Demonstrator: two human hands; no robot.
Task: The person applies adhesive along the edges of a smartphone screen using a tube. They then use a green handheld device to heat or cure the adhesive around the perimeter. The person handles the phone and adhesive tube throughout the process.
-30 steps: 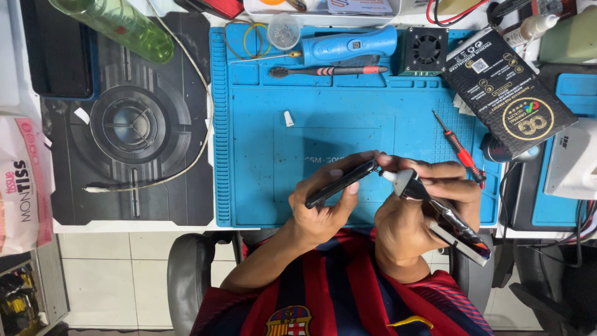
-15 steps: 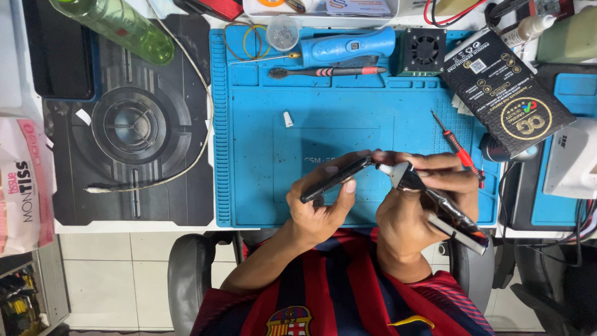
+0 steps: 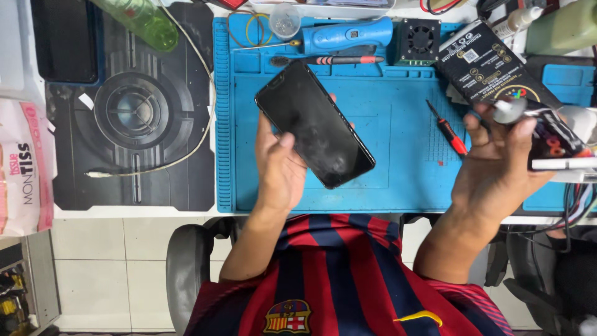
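Observation:
My left hand (image 3: pixel 278 168) holds a black smartphone (image 3: pixel 314 123) flat, dark screen facing up, above the blue work mat (image 3: pixel 385 130). The thumb rests on the glass near its lower left side. My right hand (image 3: pixel 497 168) is off to the right at the mat's edge, gripping a second dark phone (image 3: pixel 553 140) with coloured marks together with a small whitish piece (image 3: pixel 510 111) at the fingertips. The two hands are well apart.
A red-handled screwdriver (image 3: pixel 449 132) lies on the mat between the hands. At the mat's back are a blue electric tool (image 3: pixel 348 34), a long screwdriver (image 3: pixel 329 60), a small fan (image 3: pixel 420 40) and a black box (image 3: pixel 491 65). A black pad (image 3: pixel 134 112) and green bottle (image 3: pixel 140 22) are left.
The hands, which were together over the front of the mat, have separated. The left hand turned the black phone screen-up and moved it left; the right hand carried its phone to the right.

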